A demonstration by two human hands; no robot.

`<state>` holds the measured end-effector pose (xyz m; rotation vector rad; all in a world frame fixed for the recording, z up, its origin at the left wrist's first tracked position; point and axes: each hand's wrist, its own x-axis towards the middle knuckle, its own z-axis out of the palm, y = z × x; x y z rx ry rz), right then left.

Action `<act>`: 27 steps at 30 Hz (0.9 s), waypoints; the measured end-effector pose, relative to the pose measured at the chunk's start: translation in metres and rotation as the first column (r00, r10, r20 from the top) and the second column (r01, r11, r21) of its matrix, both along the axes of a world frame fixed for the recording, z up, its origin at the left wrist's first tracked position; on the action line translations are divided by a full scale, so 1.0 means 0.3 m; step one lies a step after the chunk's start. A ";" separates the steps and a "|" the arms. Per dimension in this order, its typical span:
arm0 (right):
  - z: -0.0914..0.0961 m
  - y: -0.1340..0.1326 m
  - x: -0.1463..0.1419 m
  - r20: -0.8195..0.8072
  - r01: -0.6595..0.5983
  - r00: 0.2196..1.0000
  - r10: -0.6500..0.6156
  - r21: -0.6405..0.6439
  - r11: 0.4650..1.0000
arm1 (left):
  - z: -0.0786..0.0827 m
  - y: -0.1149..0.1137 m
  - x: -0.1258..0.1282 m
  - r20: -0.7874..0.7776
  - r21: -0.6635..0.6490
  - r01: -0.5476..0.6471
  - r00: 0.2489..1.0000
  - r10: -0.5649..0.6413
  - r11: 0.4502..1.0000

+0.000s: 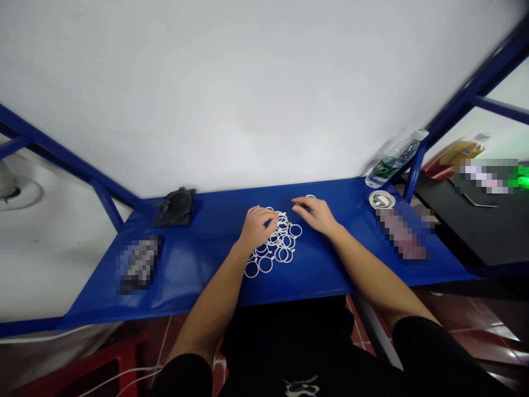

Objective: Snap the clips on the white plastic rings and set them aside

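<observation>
Several white plastic rings (266,264), each with a small knob, lie in an overlapping pile on the blue table (198,264). Over the pile's upper left side is my left hand (259,225), its fingers reaching right and its thumb apart from them. It hides part of the rings, and I see nothing held in it. To the right of the pile, my right hand (316,214) points left with fingers stretched and thumb apart. A single white ring (311,196) lies just beyond its fingers, partly hidden by them.
A black plastic bag (177,207) and a blurred-out dark object (141,263) lie at left. At right stand a water bottle (390,165), a roll of white tape (382,199) and a blurred-out pinkish object (400,234). Blue metal bars and a white wall (231,99) border the table.
</observation>
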<state>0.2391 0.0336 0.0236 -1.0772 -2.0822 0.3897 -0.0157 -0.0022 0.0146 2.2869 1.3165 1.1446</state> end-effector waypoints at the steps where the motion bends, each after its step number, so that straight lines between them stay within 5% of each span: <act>1: 0.003 0.019 0.038 0.048 0.061 0.997 -0.060 -0.003 0.998 | -0.002 0.002 -0.002 -0.017 -0.014 -0.006 1.000 0.005 1.000; 5: -0.006 0.077 0.143 0.230 0.207 0.955 -0.189 -0.054 0.977 | -0.011 0.008 -0.004 -0.065 -0.032 -0.016 0.998 0.013 0.999; 8: -0.037 0.091 0.135 0.308 0.237 0.930 -0.201 -0.083 0.968 | -0.016 0.012 -0.002 -0.096 -0.036 0.000 0.995 -0.003 0.999; 15: -0.085 0.094 0.071 0.386 0.129 0.920 -0.065 -0.141 0.982 | -0.025 0.017 -0.004 -0.116 -0.024 0.014 0.993 -0.017 1.000; 27: -0.069 0.076 0.064 0.431 0.093 0.902 -0.019 -0.152 0.984 | -0.012 0.011 0.005 -0.139 -0.018 0.027 0.990 -0.029 0.999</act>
